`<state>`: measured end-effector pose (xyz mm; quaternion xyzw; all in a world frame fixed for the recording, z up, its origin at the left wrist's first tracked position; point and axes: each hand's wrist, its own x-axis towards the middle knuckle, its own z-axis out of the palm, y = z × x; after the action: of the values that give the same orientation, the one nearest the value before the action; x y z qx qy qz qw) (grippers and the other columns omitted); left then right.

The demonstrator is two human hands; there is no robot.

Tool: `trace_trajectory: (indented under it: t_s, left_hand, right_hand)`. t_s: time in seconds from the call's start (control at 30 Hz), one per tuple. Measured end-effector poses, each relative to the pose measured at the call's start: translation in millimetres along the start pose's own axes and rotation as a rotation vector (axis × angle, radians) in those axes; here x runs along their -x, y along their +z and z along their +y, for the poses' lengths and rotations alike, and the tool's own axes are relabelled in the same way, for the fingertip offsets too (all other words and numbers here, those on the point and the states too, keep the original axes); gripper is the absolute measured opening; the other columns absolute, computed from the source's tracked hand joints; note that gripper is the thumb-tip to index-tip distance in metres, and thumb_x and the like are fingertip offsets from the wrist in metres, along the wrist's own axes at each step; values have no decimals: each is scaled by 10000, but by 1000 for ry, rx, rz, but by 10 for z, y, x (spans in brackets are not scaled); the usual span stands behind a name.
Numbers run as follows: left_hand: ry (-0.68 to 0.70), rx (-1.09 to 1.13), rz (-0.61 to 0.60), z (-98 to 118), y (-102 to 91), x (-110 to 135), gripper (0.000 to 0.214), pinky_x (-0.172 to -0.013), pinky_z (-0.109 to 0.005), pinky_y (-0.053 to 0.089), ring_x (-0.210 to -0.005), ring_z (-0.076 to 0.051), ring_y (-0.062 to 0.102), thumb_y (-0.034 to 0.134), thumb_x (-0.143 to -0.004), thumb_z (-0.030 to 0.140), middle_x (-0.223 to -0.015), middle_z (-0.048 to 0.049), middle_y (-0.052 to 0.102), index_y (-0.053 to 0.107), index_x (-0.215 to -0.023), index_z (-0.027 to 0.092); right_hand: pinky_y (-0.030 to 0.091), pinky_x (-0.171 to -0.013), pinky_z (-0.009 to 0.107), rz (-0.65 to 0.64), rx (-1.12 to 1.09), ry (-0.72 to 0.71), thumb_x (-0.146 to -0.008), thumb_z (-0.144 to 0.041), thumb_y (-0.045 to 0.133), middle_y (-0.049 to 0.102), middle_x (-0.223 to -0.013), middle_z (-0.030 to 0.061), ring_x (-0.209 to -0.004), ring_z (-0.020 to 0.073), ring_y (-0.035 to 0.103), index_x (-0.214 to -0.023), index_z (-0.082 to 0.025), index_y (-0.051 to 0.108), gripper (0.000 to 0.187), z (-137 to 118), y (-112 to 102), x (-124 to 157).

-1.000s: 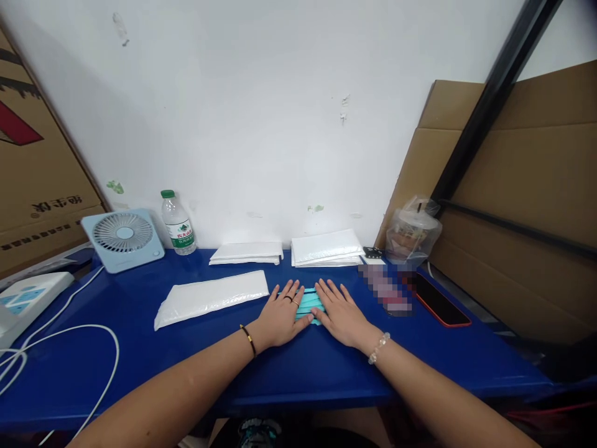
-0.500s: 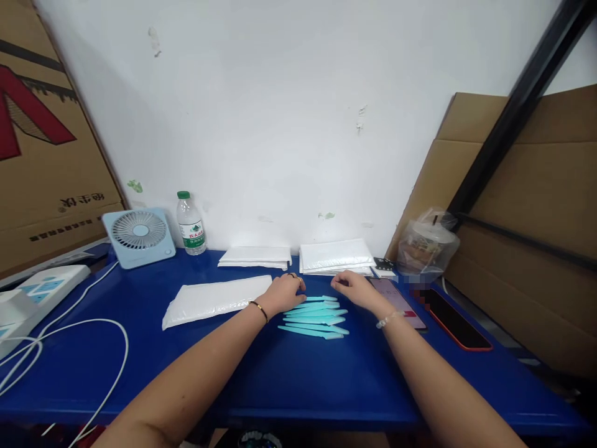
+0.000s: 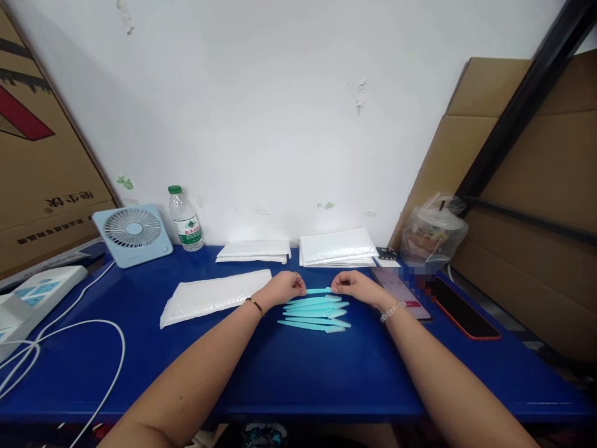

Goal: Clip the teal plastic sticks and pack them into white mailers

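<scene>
A turquoise eyebrow razor (image 3: 319, 290) lies crosswise between my hands, just beyond a loose row of several similar eyebrow razors (image 3: 311, 322) on the blue table (image 3: 298, 379). My left hand (image 3: 285, 287) pinches its left end between thumb and fingers. At the other end, the fingertips of my right hand (image 3: 357, 287) are closed on it. Both ends are partly covered by fingers. Beside my left wrist, a white padded mailer (image 3: 209, 297) lies flat.
White mailers (image 3: 254, 249) and another stack of mailers (image 3: 338, 244) lie along the wall. Left are a water bottle (image 3: 186, 221), a blue fan (image 3: 134, 233) and a power strip (image 3: 49, 289) with looping cables. Right are a phone (image 3: 466, 308), a flat pinkish device (image 3: 403, 292) and a bagged cup (image 3: 431, 233).
The far razor now sits apart from the row, pinched at both ends. My right hand has closed on its right end; my left hand has shifted slightly. The camera view has tilted a little.
</scene>
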<state>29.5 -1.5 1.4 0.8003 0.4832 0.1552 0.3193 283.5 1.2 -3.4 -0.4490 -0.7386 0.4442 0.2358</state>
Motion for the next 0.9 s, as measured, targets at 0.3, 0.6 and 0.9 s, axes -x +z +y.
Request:
trace_trajectory:
  t_s: [0.3, 0.6, 0.9]
  left_hand:
    - [-35, -49, 26, -138, -137, 63, 205, -594, -224, 417, -707, -144, 595, 552, -731, 316, -800, -25, 680, 662, -825, 171]
    - [122, -214, 93, 112, -85, 190, 289, -624, -223, 402, -772, -158, 581, 620, -715, 459, -869, -19, 648, 666, -861, 214]
    - [55, -211, 76, 153, -83, 181, 196, -546, -219, 368, -691, -145, 584, 553, -772, 352, -782, -17, 680, 673, -769, 197]
  right_hand:
    - [431, -687, 277, 97, -20, 93, -669, -446, 704, 645, -739, 31, -688, 140, 555, -784, -136, 676, 332, -8, -164, 96]
    - [412, -583, 236, 39, 207, -74, -671, -425, 699, 565, -744, 11, -657, 122, 504, -767, -153, 672, 289, -74, 1, 80]
    - [392, -593, 249, 3, 193, -83, -738, -420, 635, 556, -725, 2, -654, 127, 506, -734, -159, 613, 262, -173, -25, 119]
